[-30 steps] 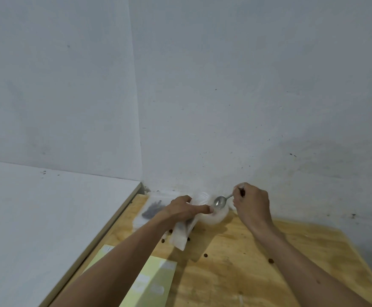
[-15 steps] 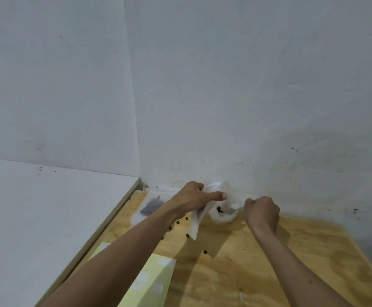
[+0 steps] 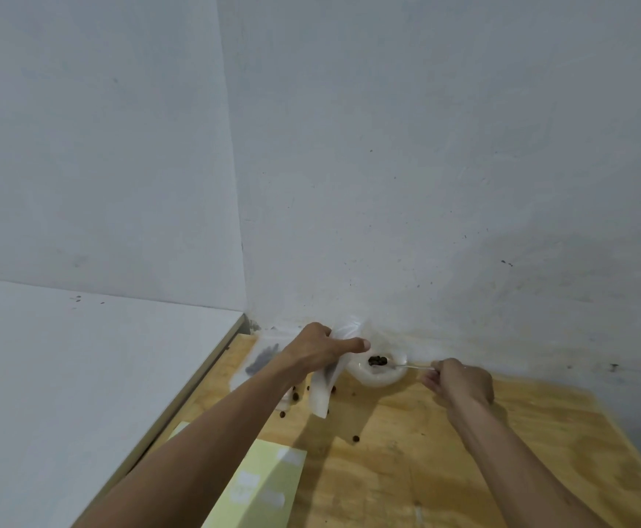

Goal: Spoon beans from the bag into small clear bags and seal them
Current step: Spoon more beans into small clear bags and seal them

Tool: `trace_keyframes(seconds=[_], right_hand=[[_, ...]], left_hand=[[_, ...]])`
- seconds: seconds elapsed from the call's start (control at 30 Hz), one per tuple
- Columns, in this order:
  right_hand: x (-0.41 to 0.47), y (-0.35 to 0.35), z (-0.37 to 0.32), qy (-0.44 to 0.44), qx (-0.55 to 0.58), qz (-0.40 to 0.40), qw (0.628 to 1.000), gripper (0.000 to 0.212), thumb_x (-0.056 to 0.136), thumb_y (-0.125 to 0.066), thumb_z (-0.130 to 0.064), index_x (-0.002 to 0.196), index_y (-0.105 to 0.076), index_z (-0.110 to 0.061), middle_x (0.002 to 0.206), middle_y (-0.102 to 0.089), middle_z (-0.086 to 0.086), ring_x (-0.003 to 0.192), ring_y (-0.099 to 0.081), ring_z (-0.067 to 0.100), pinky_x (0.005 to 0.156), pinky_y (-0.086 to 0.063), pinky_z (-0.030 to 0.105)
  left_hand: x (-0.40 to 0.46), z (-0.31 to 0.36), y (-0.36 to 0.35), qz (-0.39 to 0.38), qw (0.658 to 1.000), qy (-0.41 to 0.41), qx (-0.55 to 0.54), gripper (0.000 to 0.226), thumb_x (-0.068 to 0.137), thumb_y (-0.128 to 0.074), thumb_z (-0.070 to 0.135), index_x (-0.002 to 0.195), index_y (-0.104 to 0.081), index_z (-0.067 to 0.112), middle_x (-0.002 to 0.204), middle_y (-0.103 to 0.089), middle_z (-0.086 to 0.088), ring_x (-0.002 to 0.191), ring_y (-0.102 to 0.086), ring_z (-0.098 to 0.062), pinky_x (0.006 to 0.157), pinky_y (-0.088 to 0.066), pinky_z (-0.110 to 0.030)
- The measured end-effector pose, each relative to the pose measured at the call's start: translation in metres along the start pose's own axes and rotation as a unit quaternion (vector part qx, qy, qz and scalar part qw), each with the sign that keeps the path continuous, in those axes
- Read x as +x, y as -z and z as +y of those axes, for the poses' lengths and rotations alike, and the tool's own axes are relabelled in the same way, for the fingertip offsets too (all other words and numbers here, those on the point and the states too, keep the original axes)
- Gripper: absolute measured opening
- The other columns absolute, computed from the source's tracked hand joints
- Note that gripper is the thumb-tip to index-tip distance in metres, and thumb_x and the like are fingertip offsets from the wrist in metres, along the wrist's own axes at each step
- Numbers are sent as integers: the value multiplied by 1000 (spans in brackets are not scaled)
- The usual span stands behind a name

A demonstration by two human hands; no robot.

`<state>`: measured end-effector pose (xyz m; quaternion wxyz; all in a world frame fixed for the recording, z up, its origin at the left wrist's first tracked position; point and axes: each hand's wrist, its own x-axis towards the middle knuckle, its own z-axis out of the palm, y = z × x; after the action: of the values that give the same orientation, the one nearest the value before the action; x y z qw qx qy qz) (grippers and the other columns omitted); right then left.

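My left hand (image 3: 320, 352) grips a small clear bag (image 3: 324, 390) that hangs down over the wooden table (image 3: 444, 451), its upper part bunched above my thumb. To its right sits the open white bag of beans (image 3: 378, 375) against the wall. My right hand (image 3: 460, 381) holds a metal spoon (image 3: 399, 363) by the handle. The spoon's bowl lies over the bean bag's mouth with dark brown beans (image 3: 377, 360) in it. Thumb and spoon bowl are a little apart.
Several loose beans (image 3: 355, 438) lie scattered on the wood near the hanging bag. A clear bag with a dark patch (image 3: 261, 362) lies flat at the back left corner. A pale yellow sheet (image 3: 261, 485) lies at the front left. Grey walls close the back; a white surface borders the left.
My right hand has dropped from beside the small bag and moved right; the spoon went into the bean bag and now carries beans. My left hand lifted the small bag slightly.
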<state>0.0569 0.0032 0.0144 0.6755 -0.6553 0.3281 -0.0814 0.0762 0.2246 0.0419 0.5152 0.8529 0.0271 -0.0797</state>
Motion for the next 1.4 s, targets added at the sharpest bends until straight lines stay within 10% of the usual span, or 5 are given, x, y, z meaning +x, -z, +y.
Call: trace_keyframes(seconds=[0.27, 0.6, 0.77, 1.0, 1.4], right_hand=[[-6, 15, -24, 15, -23, 58, 998, 24, 87, -57, -1, 66, -67, 0, 40, -62, 1, 55, -69, 20, 49, -43, 27], [-11, 22, -25, 8, -26, 49, 998, 24, 82, -56, -3, 61, -67, -3, 35, -59, -1, 72, -75, 30, 54, -43, 28], [-12, 29, -25, 16, -29, 35, 999, 24, 80, -62, -6, 57, -66, -6, 43, -62, 2, 77, -76, 32, 77, -56, 43], [-9, 40, -38, 40, -4, 26, 999, 16, 85, -64, -5, 70, -68, -3, 57, -67, 7, 66, -72, 29, 76, -57, 40], [-38, 26, -95, 189, -77, -59, 977, 12, 83, -64, -3, 81, -73, 6, 61, -69, 10, 48, -68, 21, 67, -62, 34]], left_hand=[[-4, -5, -13, 2, 999, 15, 30, 57, 72, -83, 55, 71, -42, 16, 69, -35, 2, 59, -40, -15, 59, -30, -26], [-9, -11, -25, -24, 995, 11, 98, 74, 62, -85, 62, 110, -64, 10, 78, -54, 6, 78, -58, -17, 62, -40, -26], [-10, -11, -21, -2, 995, 29, 95, 51, 67, -85, 56, 84, -58, 15, 73, -52, 4, 68, -53, -15, 61, -38, -26], [-16, -11, -14, -4, 992, 3, 123, 98, 65, -83, 65, 142, -45, 17, 138, -34, -1, 109, -50, -21, 87, -45, -33], [-25, 3, -7, -3, 995, -65, 74, 68, 65, -88, 53, 118, -57, 23, 114, -56, 3, 94, -63, -15, 80, -55, -31]])
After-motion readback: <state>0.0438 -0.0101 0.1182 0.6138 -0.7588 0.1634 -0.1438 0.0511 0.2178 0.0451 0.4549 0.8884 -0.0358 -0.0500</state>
